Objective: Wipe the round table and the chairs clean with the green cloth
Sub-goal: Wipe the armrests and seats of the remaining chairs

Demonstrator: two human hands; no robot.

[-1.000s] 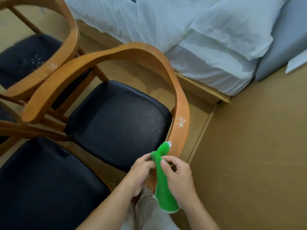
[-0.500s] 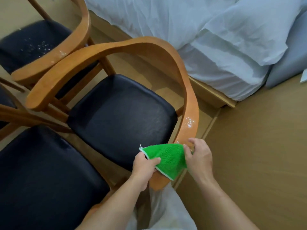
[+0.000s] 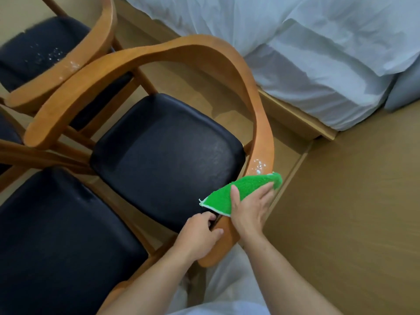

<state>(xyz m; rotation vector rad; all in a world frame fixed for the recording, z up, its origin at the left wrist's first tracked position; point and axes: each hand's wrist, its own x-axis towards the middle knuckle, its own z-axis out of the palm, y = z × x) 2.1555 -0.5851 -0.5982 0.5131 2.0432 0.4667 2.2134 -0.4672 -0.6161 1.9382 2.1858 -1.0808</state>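
The green cloth (image 3: 241, 189) lies spread over the right arm of a wooden chair (image 3: 261, 123) with a black seat (image 3: 166, 155). My right hand (image 3: 250, 210) presses flat on the cloth, fingers straight. Just ahead of the cloth, white specks (image 3: 259, 167) dot the armrest. My left hand (image 3: 200, 235) grips the near end of the same armrest, fingers curled round it. No round table is clearly in view.
A second wooden chair (image 3: 91, 48) at the back left has white specks on its black seat (image 3: 43, 53) and on its rail. Another black seat (image 3: 56, 246) fills the bottom left. A bed with white linen (image 3: 318, 53) stands behind. A tan flat surface (image 3: 352, 212) spreads to the right.
The cloth, bunched upright between both hands a second ago, is spread out on the armrest. My right hand now lies flat on it; my left hand let go and took the armrest end.
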